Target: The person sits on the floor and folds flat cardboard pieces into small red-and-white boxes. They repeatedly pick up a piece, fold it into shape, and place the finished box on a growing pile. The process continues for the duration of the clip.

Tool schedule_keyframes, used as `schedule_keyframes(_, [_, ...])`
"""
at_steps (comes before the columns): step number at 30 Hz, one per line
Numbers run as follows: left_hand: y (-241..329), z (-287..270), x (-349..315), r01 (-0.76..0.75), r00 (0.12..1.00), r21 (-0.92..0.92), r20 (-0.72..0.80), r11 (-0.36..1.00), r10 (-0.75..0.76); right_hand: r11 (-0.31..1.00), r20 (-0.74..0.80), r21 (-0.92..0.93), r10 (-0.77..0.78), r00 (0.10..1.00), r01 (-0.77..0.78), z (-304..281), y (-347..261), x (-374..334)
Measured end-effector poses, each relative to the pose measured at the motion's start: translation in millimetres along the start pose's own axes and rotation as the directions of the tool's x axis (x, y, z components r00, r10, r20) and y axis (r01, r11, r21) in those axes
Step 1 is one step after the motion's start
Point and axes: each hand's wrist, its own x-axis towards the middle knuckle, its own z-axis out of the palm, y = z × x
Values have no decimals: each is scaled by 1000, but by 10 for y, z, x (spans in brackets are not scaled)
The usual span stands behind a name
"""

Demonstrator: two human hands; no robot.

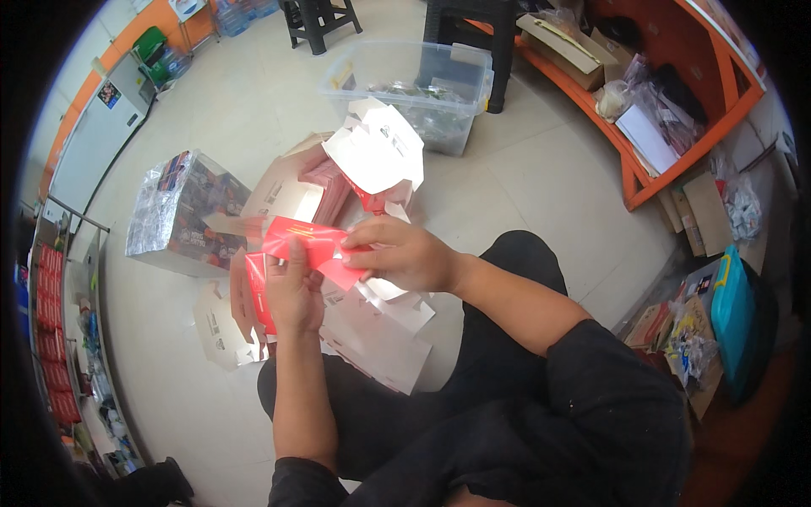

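Between my two hands, above the floor, is a glossy red folding carton [291,238], bent and partly folded. My left hand [297,291] is closed on its lower left part, with the thumb pointing up across the red face. My right hand [407,256] pinches its right end, where a small pale flap shows. Just beyond lies a pile of flat cardboard cartons [274,190], white inside with red edges. An opened-out white carton [380,148] with a red side rests on top. Below my hands, more flat white sheets [372,329] spread across the floor.
A box wrapped in shiny film [182,215] stands left of the pile. Behind it sits a clear plastic bin [460,110] with packed contents, beside a black stool [486,25]. An orange shelf [629,173] holds boxes and bags at the right; a rack [55,329] lines the left.
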Motion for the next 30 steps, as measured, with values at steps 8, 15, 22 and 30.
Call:
schedule_keyframes(8, [-148,197,-209,90,974,-275,224,957,-27,995,-120,-101,13,993,-25,63,-93,-33])
schedule_keyframes(15, [-177,304,-296,68,983,-175,179,982,-37,978,-103,-174,98,990,-115,78,-84,-51])
schedule_keyframes(22, [-1,144,-266,-1,956,501,255,866,-147,617,15,445,720,694,-649,137,244,-168])
schedule_keyframes(30, [26,115,-275,-182,943,768,314,614,-112,602,95,373,732,675,-706,-5,470,-160])
